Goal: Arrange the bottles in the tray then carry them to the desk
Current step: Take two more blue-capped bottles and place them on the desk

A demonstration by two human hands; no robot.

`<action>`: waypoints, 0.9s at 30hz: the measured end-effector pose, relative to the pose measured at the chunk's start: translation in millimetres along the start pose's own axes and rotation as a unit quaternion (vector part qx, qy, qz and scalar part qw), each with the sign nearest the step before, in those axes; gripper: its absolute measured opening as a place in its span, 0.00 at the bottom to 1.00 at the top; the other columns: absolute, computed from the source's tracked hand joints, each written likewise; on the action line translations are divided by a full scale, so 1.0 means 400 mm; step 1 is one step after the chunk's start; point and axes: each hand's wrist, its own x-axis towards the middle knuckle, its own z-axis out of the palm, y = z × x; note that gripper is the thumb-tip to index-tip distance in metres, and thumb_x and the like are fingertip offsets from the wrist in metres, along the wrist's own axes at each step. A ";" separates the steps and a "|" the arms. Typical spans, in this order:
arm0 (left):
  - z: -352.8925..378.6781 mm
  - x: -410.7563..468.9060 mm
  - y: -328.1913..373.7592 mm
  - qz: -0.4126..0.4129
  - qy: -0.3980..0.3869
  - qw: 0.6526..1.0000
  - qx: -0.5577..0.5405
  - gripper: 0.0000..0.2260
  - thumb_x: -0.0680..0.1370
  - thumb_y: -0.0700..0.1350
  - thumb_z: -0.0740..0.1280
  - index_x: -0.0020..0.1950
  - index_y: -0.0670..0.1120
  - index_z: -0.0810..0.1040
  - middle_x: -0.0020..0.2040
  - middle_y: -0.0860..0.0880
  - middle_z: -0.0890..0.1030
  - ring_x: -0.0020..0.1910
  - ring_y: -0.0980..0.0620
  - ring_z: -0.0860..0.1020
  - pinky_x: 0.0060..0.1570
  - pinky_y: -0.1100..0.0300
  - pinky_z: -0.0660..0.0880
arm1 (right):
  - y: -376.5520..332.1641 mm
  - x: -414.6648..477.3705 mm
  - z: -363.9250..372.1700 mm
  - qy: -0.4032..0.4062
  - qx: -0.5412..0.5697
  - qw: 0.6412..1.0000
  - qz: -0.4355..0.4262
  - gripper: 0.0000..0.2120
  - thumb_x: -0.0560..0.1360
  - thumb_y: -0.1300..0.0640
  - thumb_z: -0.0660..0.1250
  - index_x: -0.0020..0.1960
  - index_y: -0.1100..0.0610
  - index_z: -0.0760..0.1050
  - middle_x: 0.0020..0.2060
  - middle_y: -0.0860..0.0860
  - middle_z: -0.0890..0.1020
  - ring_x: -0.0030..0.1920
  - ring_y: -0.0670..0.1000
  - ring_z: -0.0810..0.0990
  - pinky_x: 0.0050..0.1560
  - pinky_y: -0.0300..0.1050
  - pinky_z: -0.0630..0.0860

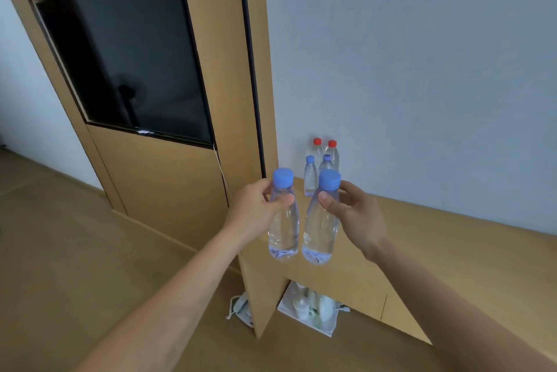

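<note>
Wooden ledge (422, 221) against pale wall holds four bottles (310, 175). Left hand (256, 209) grips blue-capped bottle (283, 230) by neck; right hand (355, 212) grips second blue-capped bottle (321, 230) alongside.

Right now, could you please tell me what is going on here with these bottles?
A person holds up two blue-capped bottles, the left bottle in the left hand and the right bottle in the right hand, each gripped near its neck. Four more bottles stand on the wooden ledge by the wall: two red-capped bottles behind two blue-capped ones. No tray is in view.
</note>
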 end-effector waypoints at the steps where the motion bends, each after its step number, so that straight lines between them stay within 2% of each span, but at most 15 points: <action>1: 0.013 0.047 -0.020 -0.007 -0.009 1.000 -0.001 0.04 0.71 0.51 0.70 0.45 0.58 0.79 0.46 0.54 0.83 0.48 0.45 0.80 0.53 0.46 0.75 | 0.021 0.037 -0.004 -0.003 -0.015 1.000 0.001 0.06 0.72 0.52 0.69 0.48 0.44 0.80 0.44 0.42 0.85 0.43 0.36 0.82 0.37 0.26 0.74; 5: 0.087 0.226 -0.109 -0.027 -0.061 0.998 -0.001 0.05 0.72 0.49 0.70 0.41 0.60 0.78 0.47 0.55 0.84 0.49 0.49 0.81 0.56 0.48 0.75 | 0.132 0.189 -0.041 0.008 -0.065 0.998 0.018 0.04 0.72 0.53 0.69 0.46 0.48 0.81 0.42 0.45 0.86 0.42 0.41 0.82 0.41 0.30 0.75; 9: 0.169 0.390 -0.177 -0.042 -0.090 0.995 0.018 0.06 0.72 0.48 0.70 0.41 0.60 0.76 0.46 0.57 0.83 0.49 0.53 0.80 0.54 0.53 0.75 | 0.237 0.344 -0.083 0.015 -0.064 0.997 0.038 0.07 0.71 0.55 0.71 0.43 0.42 0.81 0.38 0.37 0.85 0.39 0.35 0.81 0.37 0.25 0.71; 13: 0.227 0.532 -0.238 -0.070 -0.109 0.990 0.049 0.05 0.70 0.49 0.71 0.44 0.57 0.77 0.44 0.59 0.83 0.48 0.56 0.80 0.52 0.54 0.75 | 0.338 0.503 -0.099 0.000 -0.091 0.993 0.073 0.09 0.68 0.55 0.73 0.47 0.46 0.80 0.43 0.43 0.85 0.43 0.40 0.81 0.45 0.37 0.74; 15: 0.243 0.583 -0.261 -0.079 -0.105 0.990 0.053 0.05 0.70 0.49 0.71 0.43 0.57 0.77 0.44 0.60 0.83 0.47 0.57 0.80 0.53 0.53 0.76 | 0.371 0.554 -0.096 0.001 -0.108 0.991 0.079 0.12 0.68 0.54 0.74 0.51 0.50 0.80 0.46 0.45 0.84 0.44 0.43 0.80 0.47 0.40 0.74; 18: 0.284 0.670 -0.308 -0.100 -0.120 0.986 0.065 0.05 0.69 0.49 0.70 0.43 0.56 0.78 0.45 0.57 0.83 0.49 0.54 0.80 0.56 0.50 0.75 | 0.428 0.624 -0.095 0.029 -0.129 0.986 0.104 0.13 0.68 0.55 0.73 0.52 0.53 0.79 0.45 0.47 0.84 0.43 0.45 0.79 0.47 0.43 0.75; 21: 0.320 0.744 -0.363 -0.115 -0.149 0.979 0.075 0.11 0.68 0.51 0.69 0.49 0.50 0.79 0.49 0.52 0.83 0.51 0.50 0.80 0.56 0.46 0.75 | 0.478 0.680 -0.086 0.022 -0.145 0.981 0.125 0.11 0.69 0.55 0.73 0.51 0.54 0.79 0.42 0.47 0.83 0.41 0.46 0.78 0.43 0.41 0.73; 24: 0.346 0.827 -0.421 -0.123 -0.161 0.975 0.090 0.14 0.69 0.52 0.70 0.53 0.50 0.77 0.52 0.53 0.82 0.52 0.51 0.79 0.55 0.51 0.75 | 0.521 0.739 -0.064 0.036 -0.155 0.978 0.136 0.12 0.68 0.56 0.73 0.51 0.54 0.79 0.43 0.47 0.83 0.43 0.46 0.78 0.42 0.39 0.71; 27: 0.355 0.903 -0.475 -0.103 -0.191 0.970 0.113 0.10 0.70 0.51 0.70 0.50 0.52 0.77 0.49 0.54 0.82 0.49 0.51 0.79 0.51 0.54 0.75 | 0.554 0.791 -0.033 0.071 -0.174 0.971 0.151 0.12 0.68 0.56 0.73 0.52 0.55 0.79 0.47 0.50 0.83 0.46 0.49 0.79 0.45 0.40 0.73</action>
